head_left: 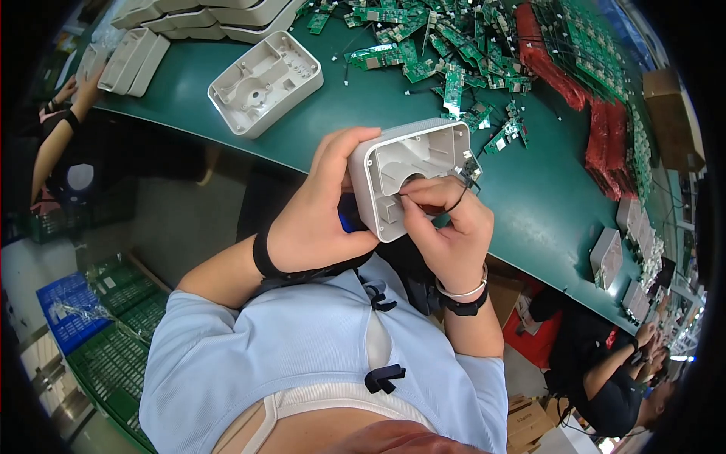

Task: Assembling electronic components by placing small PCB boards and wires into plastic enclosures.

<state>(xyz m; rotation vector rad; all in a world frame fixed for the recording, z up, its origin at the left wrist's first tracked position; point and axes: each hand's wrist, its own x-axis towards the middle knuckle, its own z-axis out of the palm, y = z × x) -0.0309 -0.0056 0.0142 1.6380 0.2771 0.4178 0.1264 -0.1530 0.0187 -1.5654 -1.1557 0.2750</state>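
A white plastic housing (378, 197), tilted with its hollow side toward me, is held up over the table's near edge. My left hand (318, 200) wraps its left side, thumb at the lower edge and fingers behind the top. Inside the hollow, my right hand (452, 219) pinches with thumb and fingertips; what lies between them is hidden. A small circuit board with a dark cable (470, 170) hangs at the housing's right rim, beside my right hand. Another open white housing (265, 85) rests on the table, up and left.
Loose green circuit boards (446, 53) with wires lie heaped at the table's far side. Red bubble wrap (548, 64) sits beside stacked boards (594, 38) at the right. More housings (136, 64) stand at left, near a co-worker's arm (64, 129); another person (605, 378) works at right.
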